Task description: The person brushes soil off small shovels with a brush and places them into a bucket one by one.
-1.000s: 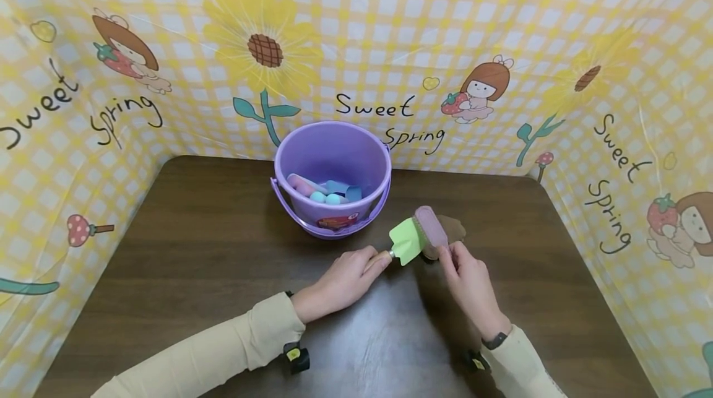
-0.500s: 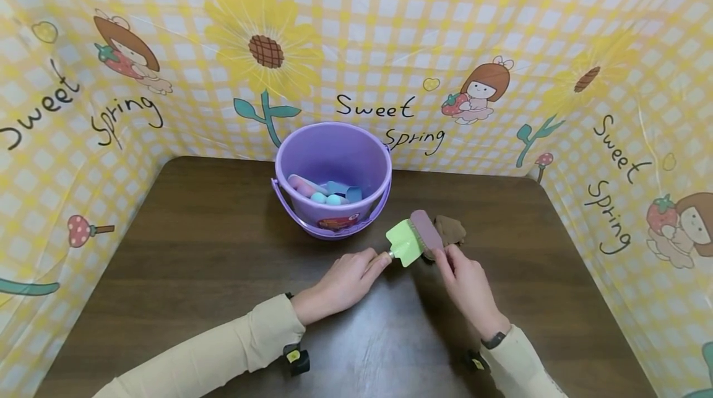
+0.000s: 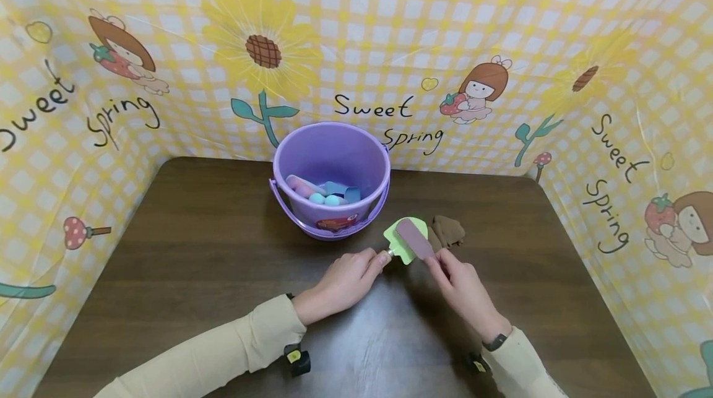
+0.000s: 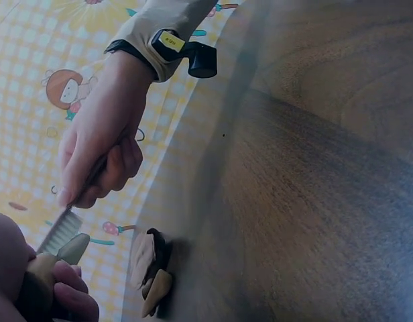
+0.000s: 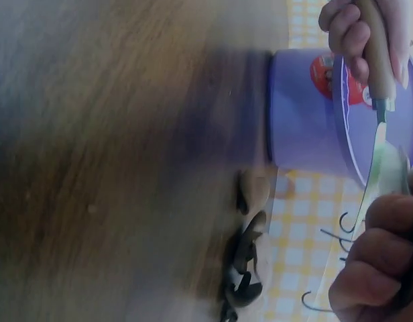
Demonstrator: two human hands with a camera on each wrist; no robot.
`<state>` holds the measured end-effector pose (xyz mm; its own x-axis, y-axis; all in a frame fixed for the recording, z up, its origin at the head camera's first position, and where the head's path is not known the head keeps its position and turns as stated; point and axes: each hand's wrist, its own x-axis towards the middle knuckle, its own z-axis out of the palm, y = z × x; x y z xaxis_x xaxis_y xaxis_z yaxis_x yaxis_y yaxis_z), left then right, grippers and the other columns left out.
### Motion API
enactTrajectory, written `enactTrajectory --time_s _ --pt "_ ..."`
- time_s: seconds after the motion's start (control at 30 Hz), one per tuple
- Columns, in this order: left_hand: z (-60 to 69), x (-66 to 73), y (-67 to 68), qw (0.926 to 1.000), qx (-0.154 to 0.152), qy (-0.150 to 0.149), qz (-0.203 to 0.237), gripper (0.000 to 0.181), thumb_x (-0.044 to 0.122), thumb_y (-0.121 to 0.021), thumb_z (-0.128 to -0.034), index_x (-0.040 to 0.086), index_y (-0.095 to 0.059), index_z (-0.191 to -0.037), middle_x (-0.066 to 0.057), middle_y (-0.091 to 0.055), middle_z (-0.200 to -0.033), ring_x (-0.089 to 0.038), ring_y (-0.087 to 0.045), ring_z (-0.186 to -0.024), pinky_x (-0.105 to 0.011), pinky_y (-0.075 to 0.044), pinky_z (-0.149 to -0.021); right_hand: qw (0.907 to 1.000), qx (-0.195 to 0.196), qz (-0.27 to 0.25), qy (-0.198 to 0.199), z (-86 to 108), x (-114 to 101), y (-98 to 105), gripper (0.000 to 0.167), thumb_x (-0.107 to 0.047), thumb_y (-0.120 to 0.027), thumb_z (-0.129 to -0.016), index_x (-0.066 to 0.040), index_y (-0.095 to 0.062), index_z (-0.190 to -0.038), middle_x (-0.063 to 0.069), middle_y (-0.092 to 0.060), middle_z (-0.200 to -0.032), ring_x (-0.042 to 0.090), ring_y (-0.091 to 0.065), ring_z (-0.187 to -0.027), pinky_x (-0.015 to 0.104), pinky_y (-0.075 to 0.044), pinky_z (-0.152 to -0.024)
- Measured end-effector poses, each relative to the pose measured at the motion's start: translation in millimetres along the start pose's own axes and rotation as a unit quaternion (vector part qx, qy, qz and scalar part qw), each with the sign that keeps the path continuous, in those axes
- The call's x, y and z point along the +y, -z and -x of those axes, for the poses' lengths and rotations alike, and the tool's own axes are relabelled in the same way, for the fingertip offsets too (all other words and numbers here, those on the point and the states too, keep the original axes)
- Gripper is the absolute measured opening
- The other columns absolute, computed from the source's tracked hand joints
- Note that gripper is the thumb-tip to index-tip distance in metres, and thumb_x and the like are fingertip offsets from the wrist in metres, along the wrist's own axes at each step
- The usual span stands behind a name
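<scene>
My left hand (image 3: 345,280) grips the wooden handle (image 5: 375,54) of a small light-green trowel (image 3: 398,249). My right hand (image 3: 465,289) holds a mauve brush (image 3: 414,238) by its handle. The brush lies across the trowel's blade in the head view, covering part of it. Pale bristles (image 4: 62,228) face the blade in the left wrist view. Just beyond the tools, brown lumpy pieces (image 3: 448,231) rest on the table; their kind is unclear. Some of them are hidden behind the brush and trowel. Both tools are above the table, clear of the pieces in the wrist views.
A purple bucket (image 3: 328,150) with its handle lowered stands behind my left hand. Inside it are several pink and blue items (image 3: 332,200). The dark wooden table (image 3: 223,224) is enclosed by yellow checked cloth (image 3: 356,33) at the back and sides.
The brush has moved leftward and toward me, from the trowel blade's far right edge to across its middle. The trowel has shifted and tilted slightly. More of the brown pieces shows.
</scene>
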<state>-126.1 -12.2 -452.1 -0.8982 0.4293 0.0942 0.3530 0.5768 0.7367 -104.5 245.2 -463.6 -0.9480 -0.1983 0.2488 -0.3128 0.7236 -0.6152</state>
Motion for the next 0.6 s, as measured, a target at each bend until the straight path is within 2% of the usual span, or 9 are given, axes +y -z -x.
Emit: enactTrajectory --time_s 0.13,0.27,0.33,0.5,0.6 --pt "0.5 -1.1 -0.3 0.9996 -0.009 -0.001 0.027 0.040 0.037 -0.047 -0.1116 0.012 -0.059 -0.082 0.004 -0.050 -0.069 -0.014 -0.048 -0.061 -0.031 -0.042 -0.059 0.9983 0.030 0.025 -0.042 -2.7 5.0 1.9 0.017 -0.016 -0.066 -0.103 -0.011 -0.058 -0.089 -0.007 -0.039 -0.065 0.007 -0.038 -0.054 0.025 -0.034 -0.049" --pt "-0.1 -3.2 -1.9 0.9986 -0.022 -0.004 0.048 0.042 0.038 -0.046 -0.1119 0.010 -0.064 -0.087 0.004 -0.057 -0.075 -0.012 -0.052 -0.066 -0.031 -0.045 -0.064 0.9962 0.031 0.016 -0.080 -3.0 6.3 5.6 0.020 -0.019 -0.065 -0.105 -0.009 -0.057 -0.089 -0.003 -0.040 -0.066 0.010 -0.040 -0.055 0.026 -0.034 -0.049" --pt "-0.8 -3.8 -2.4 0.9986 -0.022 -0.003 0.048 0.040 0.036 -0.046 -0.1121 0.010 -0.065 -0.088 0.004 -0.059 -0.076 -0.012 -0.054 -0.068 -0.032 -0.047 -0.066 0.9981 0.029 0.010 -0.054 -1.8 5.7 5.7 0.018 -0.016 -0.066 -0.104 -0.010 -0.058 -0.089 -0.005 -0.041 -0.066 0.008 -0.040 -0.055 0.025 -0.035 -0.049" --pt "-2.0 -3.7 -0.4 0.9979 -0.026 0.006 0.058 0.036 0.030 -0.043 -0.1132 0.010 -0.063 -0.092 0.003 -0.055 -0.076 -0.014 -0.052 -0.068 -0.031 -0.045 -0.067 0.9991 -0.021 -0.026 0.026 2.0 3.7 3.2 0.011 -0.009 -0.068 -0.100 -0.014 -0.061 -0.094 -0.012 -0.045 -0.068 0.002 -0.043 -0.057 0.024 -0.040 -0.051" --pt "-2.0 -2.4 2.2 0.9963 -0.036 0.012 0.078 0.037 0.030 -0.041 -0.1138 0.009 -0.063 -0.093 0.002 -0.053 -0.073 -0.013 -0.050 -0.066 -0.030 -0.044 -0.065 0.9984 -0.028 -0.031 0.038 1.9 6.0 3.0 0.011 -0.007 -0.069 -0.099 -0.014 -0.061 -0.095 -0.012 -0.044 -0.068 0.002 -0.044 -0.058 0.024 -0.040 -0.051"
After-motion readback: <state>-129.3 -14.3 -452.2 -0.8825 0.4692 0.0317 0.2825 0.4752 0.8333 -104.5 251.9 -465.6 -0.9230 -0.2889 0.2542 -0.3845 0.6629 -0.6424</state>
